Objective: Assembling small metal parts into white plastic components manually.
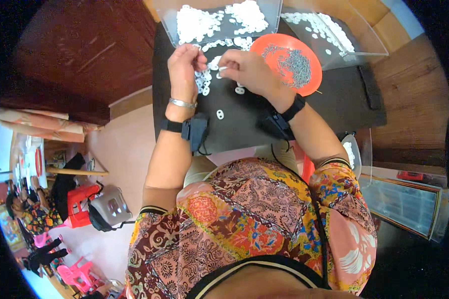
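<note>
My right hand (248,72) pinches a small white plastic piece (223,69) between thumb and fingers, just above the dark tabletop (249,127). Close to its left, my left hand (184,62) has its fingers curled together; what they hold, if anything, is too small to make out. Under and between the hands lie several loose white oval pieces with two holes. One such white two-hole piece (220,114) rests alone nearer to me. Beside my right hand stands an orange-red plate (314,82) with a heap of small grey metal screws or nails (296,70).
A clear plastic bin (167,30) heaped with white pieces stands at the far side, and a second clear bin (369,42) with more lies at the far right. A dark strip (366,87) runs along the right table edge. At left, another person (35,214) sits near red chairs.
</note>
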`<state>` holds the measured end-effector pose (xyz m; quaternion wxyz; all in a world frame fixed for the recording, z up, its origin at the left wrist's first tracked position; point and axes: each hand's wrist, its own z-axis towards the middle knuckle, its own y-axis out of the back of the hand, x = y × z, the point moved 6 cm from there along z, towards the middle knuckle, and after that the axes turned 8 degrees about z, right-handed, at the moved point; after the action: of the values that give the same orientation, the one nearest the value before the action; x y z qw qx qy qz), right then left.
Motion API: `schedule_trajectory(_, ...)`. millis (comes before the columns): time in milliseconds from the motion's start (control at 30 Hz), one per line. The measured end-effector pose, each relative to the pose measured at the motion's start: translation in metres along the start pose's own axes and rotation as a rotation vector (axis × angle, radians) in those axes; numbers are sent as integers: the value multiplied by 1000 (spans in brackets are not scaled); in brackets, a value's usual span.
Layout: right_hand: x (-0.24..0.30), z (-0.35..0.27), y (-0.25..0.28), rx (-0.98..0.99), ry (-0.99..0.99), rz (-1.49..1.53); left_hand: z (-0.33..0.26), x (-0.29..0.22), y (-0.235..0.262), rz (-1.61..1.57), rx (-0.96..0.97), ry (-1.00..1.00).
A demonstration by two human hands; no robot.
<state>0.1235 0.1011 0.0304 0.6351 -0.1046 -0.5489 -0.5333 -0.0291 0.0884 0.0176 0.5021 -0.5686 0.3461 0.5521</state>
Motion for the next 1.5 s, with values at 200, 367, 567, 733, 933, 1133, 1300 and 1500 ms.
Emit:
schedule_trajectory(200, -5, 4, 15, -97, 4, 228, -10, 0, -20, -54, 179, 20)
schedule_trajectory(367, -8, 3, 16, -113, -27, 263, -13, 5, -26, -120, 250, 71)
schedule_trajectory(567, -5, 5, 16, -36, -103, 321, -10, 9, -24, -188, 234, 91)
schedule_trajectory(733, -13, 6, 19, -179, -64, 282, -10, 15, -30, -202, 284, 115)
schedule_trajectory(933, -3, 3, 13, -221, -14, 256, -13, 16, -28, -378, 229, 134)
schedule_trajectory(1133, -7, 5, 11, -168, -60, 394, -14, 11, -28, -389, 222, 122)
schedule_trajectory(1300, -20, 7, 16, -142, -195, 760, -16, 2, -27, -190, 161, 31)
schedule_trajectory(1500, -31, 6, 12, -20, -298, 1126, -24, -1, -33, -18, 113, 10)
